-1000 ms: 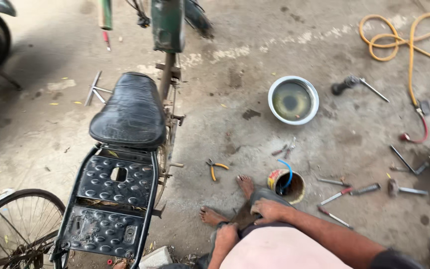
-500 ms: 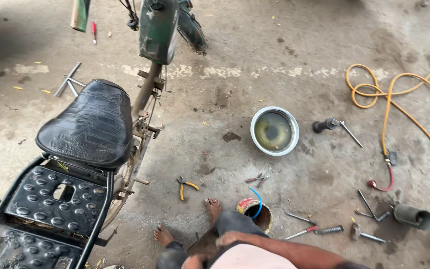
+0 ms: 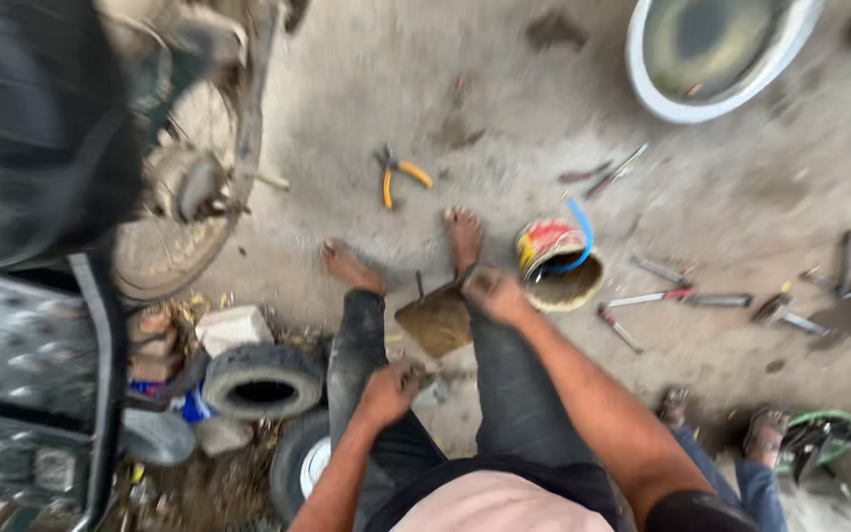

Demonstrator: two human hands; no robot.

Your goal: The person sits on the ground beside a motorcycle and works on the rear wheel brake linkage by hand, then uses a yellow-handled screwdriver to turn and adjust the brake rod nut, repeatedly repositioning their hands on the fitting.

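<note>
Our right hand (image 3: 492, 293) reaches down beside the small tin (image 3: 556, 264).
Fingers curled, grip unclear — left hand (image 3: 386, 391) fisted on our knee; next, a firm hold.

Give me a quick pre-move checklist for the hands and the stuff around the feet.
1. Right hand placed: rests at the right knee, touching the edge of the brown board. Ok.
2. Left hand grip: closed on the left thigh; whether it holds anything, cannot tell (blurred).
3. Paint can upright beside the right hand, blue wire over its rim. Ok.
4. Orange-handled pliers on the concrete ahead of the bare feet, untouched. Ok.
5. Loose hand tools scattered right of the can, near the feet. Not ok.
6. Another person's sandalled feet close on the right. Not ok.
</note>
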